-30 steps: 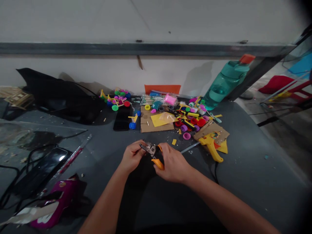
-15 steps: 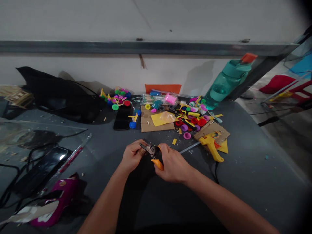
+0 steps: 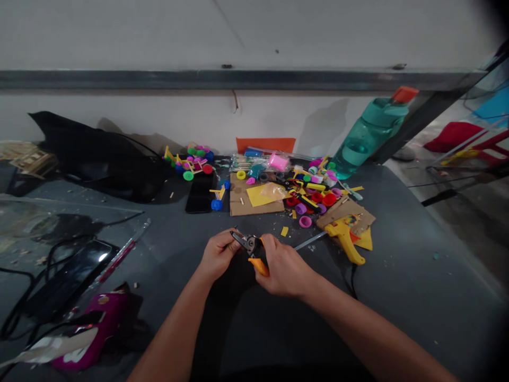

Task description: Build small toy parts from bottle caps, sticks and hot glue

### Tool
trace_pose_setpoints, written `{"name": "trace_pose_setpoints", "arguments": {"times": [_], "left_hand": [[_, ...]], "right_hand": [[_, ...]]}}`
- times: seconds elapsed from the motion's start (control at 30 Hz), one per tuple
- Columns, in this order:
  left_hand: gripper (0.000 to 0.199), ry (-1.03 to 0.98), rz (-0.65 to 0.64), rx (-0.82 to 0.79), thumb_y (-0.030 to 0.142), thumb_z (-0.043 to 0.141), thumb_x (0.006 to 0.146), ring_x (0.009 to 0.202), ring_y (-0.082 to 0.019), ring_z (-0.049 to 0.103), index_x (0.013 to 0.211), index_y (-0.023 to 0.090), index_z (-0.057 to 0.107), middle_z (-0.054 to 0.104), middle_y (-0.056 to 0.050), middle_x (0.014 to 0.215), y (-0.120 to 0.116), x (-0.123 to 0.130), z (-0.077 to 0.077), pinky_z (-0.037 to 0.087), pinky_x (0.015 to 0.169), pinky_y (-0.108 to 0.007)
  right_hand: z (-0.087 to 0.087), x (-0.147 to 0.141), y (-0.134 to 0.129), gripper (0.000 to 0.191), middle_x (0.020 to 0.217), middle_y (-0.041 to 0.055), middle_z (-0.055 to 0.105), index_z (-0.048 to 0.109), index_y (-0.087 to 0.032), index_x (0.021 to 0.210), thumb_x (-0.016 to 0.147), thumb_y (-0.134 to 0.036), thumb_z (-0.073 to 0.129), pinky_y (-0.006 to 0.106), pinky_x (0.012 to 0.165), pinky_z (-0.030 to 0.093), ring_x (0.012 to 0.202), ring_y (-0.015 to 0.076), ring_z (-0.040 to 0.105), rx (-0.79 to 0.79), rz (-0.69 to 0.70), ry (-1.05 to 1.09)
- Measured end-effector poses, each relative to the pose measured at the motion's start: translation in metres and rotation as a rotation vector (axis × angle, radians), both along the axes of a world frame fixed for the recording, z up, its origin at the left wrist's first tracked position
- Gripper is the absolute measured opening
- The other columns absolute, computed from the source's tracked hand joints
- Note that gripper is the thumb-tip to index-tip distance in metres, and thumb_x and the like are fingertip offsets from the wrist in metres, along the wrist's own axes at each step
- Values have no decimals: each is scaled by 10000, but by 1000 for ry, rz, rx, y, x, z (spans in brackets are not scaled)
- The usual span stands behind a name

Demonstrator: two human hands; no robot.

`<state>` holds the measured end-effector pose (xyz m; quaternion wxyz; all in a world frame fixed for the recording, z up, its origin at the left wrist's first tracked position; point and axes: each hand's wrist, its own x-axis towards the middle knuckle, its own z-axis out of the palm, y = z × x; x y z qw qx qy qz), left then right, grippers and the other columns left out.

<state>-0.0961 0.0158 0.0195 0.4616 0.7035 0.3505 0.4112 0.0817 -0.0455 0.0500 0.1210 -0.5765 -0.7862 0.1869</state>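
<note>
- Right hand (image 3: 285,269) curls closed around orange-handled pliers (image 3: 251,244), above the dark tabletop (image 3: 397,307);
- left hand (image 3: 216,255), fingers drawn together, meets the pliers' jaws; whatever it pinches is too small to tell;
- yellow glue gun (image 3: 347,243) lies rightward;
- cardboard piece (image 3: 256,210) farther back; teal bottle (image 3: 368,135) beyond.

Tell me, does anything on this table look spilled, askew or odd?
Yes, it's untidy: pale crumbs and a yellow scrap lie scattered on the table near the cardboard. The yellow glue gun lies on its side, a pale stick jutting out. The green bottle looks tilted, perhaps only from the lens.
</note>
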Motion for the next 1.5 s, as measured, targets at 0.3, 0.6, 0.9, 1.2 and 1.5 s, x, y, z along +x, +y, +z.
{"name": "trace_pose_setpoints", "arguments": {"times": [0.3, 0.6, 0.9, 1.2, 1.5], "left_hand": [[265, -19, -24, -21, 310, 529, 826, 568, -118, 486, 648, 137, 621, 538, -19, 607, 0, -1, 3, 381, 536, -223], [243, -108, -46, -155, 297, 540, 826, 595, -113, 493, 666, 129, 615, 533, -21, 643, -3, -2, 7, 394, 557, -226], [191, -133, -110, -111, 262, 550, 821, 610, -119, 501, 699, 139, 630, 552, -28, 677, 1, -6, -1, 400, 564, -232], [228, -4, -78, 47, 286, 545, 820, 609, -135, 510, 655, 151, 623, 551, -26, 623, 4, -9, 0, 393, 578, -247], [252, -18, -59, -71, 339, 557, 805, 586, -126, 483, 656, 149, 632, 521, -21, 620, 2, -9, 0, 380, 539, -235]], "right_hand": [[-1, 1, 2, 339, 768, 12, 541, 340, -197, 974, 707, -292, 526, 267, 543, 372, 622, 159, 543, -126, -45, 231], [5, 3, 6, 464, 848, 27, 536, 347, -197, 1047, 673, -345, 577, 310, 638, 427, 729, 184, 553, -170, -74, 304], [2, -1, 2, 511, 968, 75, 534, 368, -179, 1080, 652, -357, 584, 346, 729, 448, 846, 213, 553, -63, -44, 203], [5, 1, 1, 424, 939, 72, 549, 363, -176, 1050, 684, -315, 527, 322, 666, 444, 781, 204, 572, -37, 21, 142], [4, 4, 3, 311, 847, 53, 568, 364, -190, 1002, 719, -260, 471, 276, 553, 381, 656, 175, 570, -90, 19, 110]]}}
